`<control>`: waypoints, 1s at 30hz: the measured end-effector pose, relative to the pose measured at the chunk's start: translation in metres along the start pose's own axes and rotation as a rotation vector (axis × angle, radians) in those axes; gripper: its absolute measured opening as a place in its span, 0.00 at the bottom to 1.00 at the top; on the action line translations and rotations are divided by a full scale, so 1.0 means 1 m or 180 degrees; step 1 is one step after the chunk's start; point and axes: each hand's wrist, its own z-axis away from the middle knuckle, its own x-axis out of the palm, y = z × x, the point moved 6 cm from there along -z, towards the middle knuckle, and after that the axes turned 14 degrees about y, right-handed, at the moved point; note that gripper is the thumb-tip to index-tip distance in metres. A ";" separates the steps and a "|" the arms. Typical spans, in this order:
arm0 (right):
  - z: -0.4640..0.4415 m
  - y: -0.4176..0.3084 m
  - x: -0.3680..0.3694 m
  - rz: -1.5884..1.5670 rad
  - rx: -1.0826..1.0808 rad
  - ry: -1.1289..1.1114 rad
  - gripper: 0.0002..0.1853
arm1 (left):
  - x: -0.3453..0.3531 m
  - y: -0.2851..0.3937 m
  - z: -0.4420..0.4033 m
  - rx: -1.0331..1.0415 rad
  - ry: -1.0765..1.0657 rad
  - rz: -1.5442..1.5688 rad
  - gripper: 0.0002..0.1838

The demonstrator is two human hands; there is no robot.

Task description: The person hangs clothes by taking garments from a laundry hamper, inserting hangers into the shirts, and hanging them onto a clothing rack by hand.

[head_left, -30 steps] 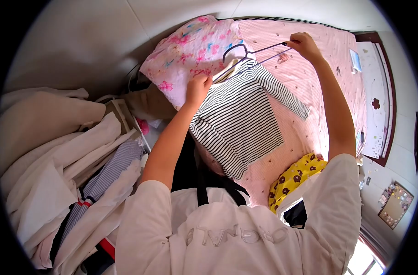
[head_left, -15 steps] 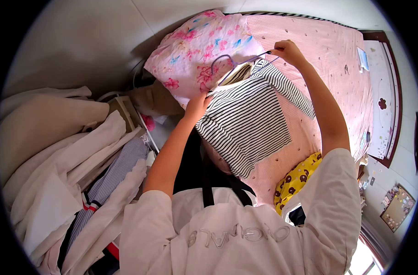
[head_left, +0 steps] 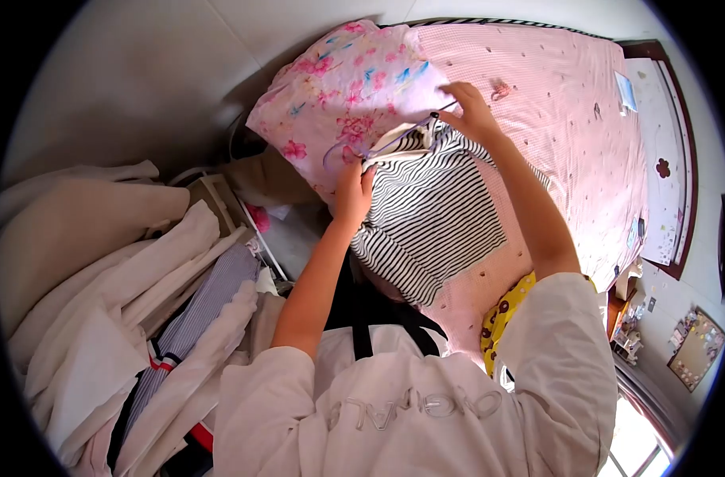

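A black-and-white striped shirt (head_left: pixel 430 222) lies over the bed with its neck opening toward the far side. My left hand (head_left: pixel 352 193) is closed on the shirt at its left shoulder, near the collar. A thin purple clothes hanger (head_left: pixel 402 139) runs across the neck opening, its hook pointing left over the floral fabric. My right hand (head_left: pixel 472 118) is at the hanger's right end, with the bar between thumb and fingers. Part of the hanger is hidden by the shirt, and my right forearm covers some of the right sleeve.
Pink bedding (head_left: pixel 537 87) covers the bed, with a floral pillow (head_left: pixel 354 87) at the far left. A yellow patterned cloth (head_left: pixel 502 318) sits near my right arm. Piled clothes (head_left: pixel 140 302) fill the left side, beside a white-edged rack (head_left: pixel 255 226). A wall borders the far side.
My right hand has moved left and slightly down, its fingers now more spread. The hanger has shifted left and down toward the neck opening. My left hand has moved slightly right and down.
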 end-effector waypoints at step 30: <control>0.109 -0.037 0.023 -0.2100 0.2011 -0.1252 0.17 | -0.093 0.139 0.059 0.0277 -0.0468 0.0327 0.05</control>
